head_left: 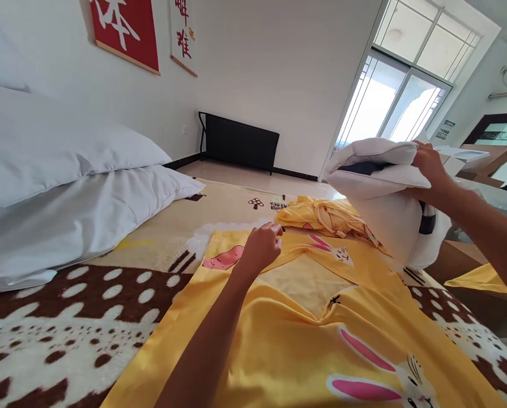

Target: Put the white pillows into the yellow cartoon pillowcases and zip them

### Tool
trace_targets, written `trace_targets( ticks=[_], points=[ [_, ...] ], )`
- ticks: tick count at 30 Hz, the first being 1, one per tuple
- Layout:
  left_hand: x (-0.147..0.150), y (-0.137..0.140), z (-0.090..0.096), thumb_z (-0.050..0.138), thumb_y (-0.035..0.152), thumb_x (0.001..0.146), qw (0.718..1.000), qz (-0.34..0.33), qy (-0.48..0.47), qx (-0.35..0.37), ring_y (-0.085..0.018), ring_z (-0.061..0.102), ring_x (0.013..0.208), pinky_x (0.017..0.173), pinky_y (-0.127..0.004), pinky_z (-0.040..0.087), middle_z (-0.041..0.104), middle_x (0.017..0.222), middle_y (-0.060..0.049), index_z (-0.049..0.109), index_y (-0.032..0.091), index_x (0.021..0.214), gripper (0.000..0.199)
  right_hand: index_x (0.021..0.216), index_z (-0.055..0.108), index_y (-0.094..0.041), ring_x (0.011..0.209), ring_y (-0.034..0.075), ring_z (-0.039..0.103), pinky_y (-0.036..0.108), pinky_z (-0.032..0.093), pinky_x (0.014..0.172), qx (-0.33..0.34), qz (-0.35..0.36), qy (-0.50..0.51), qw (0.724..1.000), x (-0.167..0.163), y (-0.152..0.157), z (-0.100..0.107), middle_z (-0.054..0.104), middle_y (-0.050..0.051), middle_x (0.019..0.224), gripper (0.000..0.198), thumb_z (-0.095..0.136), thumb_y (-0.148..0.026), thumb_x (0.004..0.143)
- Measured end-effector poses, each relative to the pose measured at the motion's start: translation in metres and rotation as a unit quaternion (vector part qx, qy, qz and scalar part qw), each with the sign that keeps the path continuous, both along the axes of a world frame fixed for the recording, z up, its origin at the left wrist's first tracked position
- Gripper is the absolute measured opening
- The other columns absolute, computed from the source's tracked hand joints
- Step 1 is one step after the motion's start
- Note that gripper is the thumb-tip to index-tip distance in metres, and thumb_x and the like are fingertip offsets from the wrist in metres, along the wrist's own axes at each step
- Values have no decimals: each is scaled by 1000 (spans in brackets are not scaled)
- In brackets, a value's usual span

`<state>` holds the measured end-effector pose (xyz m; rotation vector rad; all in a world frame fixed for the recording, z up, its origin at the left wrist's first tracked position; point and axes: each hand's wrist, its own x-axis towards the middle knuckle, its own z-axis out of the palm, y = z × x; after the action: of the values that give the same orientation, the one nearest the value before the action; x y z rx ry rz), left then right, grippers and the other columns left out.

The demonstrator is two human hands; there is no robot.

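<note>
My right hand (434,169) grips a folded white cushion (380,184) with dark patches, holding it up at the right above the bed. Fingers wrap over its right end, and its lower part hangs down. My left hand (264,245) is closed, fingers curled, over the far part of a yellow fabric cover (270,340) printed with white rabbits. Whatever those fingers hold, if anything, is hidden. Spread out flat, the cover has a gap in its middle where paler cloth shows. Beyond it lies a crumpled yellow cloth (321,215).
Two white pillows (79,164) are stacked at the left on a brown and cream patterned blanket (87,317). A black panel on legs (240,141) stands by the far wall. Cardboard boxes (491,164) sit at the right, near a yellow cloth piece (478,277).
</note>
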<state>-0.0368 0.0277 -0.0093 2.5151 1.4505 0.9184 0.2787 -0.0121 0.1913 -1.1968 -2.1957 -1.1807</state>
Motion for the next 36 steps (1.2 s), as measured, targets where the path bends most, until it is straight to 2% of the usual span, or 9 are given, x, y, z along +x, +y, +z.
trace_targets(
  ticks=[4, 8, 11, 14, 19, 22, 26, 30, 36],
  points=[
    [21, -12, -9, 37, 15, 82, 994, -61, 80, -51, -24, 64, 85, 74, -35, 46, 68, 92, -10, 61, 18, 96, 28, 71, 53, -20, 70, 19, 51, 32, 34, 61, -37, -17, 3, 999, -17, -7, 18, 52, 4, 71, 14, 56, -33, 75],
    [69, -40, -40, 40, 29, 86, 957, -205, 171, -111, -25, 64, 96, 82, -36, 47, 68, 102, -11, 62, 19, 102, 29, 65, 48, -22, 64, 18, 52, 31, 37, 60, -111, -98, 14, 989, -35, -8, 20, 52, 2, 67, 12, 60, -21, 68],
    [99, -65, -66, 44, 51, 85, 926, -263, 221, -159, -31, 55, 115, 94, -42, 43, 58, 124, -19, 55, 14, 121, 53, 64, 47, -22, 67, 21, 55, 33, 39, 61, -166, -161, 18, 973, -48, -6, 9, 55, 4, 67, 15, 58, -13, 63],
    [112, -88, -77, 50, 56, 80, 913, -275, 245, -176, -39, 39, 129, 100, -49, 36, 40, 138, -29, 39, 6, 136, 75, 71, 53, -21, 75, 23, 60, 32, 42, 67, -242, -156, 12, 958, -69, 3, -26, 61, 5, 75, 12, 55, -11, 63],
    [112, -109, -70, 52, 46, 80, 874, -356, 266, -194, -34, 55, 111, 89, -46, 45, 60, 119, -19, 55, 13, 121, 53, 93, 59, -18, 88, 23, 62, 28, 43, 74, -470, -52, -21, 881, -123, 31, -131, 67, 7, 97, 26, 56, -20, 67],
    [113, -111, -72, 54, 38, 80, 875, -348, 274, -197, -34, 55, 110, 88, -49, 45, 62, 116, -18, 61, 15, 114, 42, 96, 59, -15, 88, 26, 62, 29, 42, 68, -513, -34, -44, 856, -147, 51, -177, 68, 10, 97, 33, 56, -20, 63],
    [112, -109, -68, 62, 39, 75, 870, -320, 298, -229, -35, 60, 100, 82, -50, 48, 65, 108, -19, 62, 13, 112, 44, 97, 58, -17, 85, 23, 60, 26, 39, 63, -559, -31, -8, 829, -146, 67, -187, 67, 6, 95, 43, 60, -18, 54],
    [98, -100, -45, 55, 40, 81, 869, -321, 279, -253, -33, 57, 108, 92, -46, 45, 61, 120, -17, 58, 14, 119, 47, 94, 57, -17, 81, 22, 58, 26, 36, 60, -569, -19, 25, 822, -134, 70, -182, 65, 5, 91, 41, 61, -18, 53],
    [81, -82, -26, 46, 35, 83, 860, -307, 301, -274, -34, 62, 100, 76, -44, 49, 66, 114, -13, 51, 24, 130, 48, 92, 56, -16, 78, 21, 55, 26, 34, 58, -584, 7, 49, 810, -129, 69, -183, 63, 5, 90, 38, 60, -16, 54]
  ],
)
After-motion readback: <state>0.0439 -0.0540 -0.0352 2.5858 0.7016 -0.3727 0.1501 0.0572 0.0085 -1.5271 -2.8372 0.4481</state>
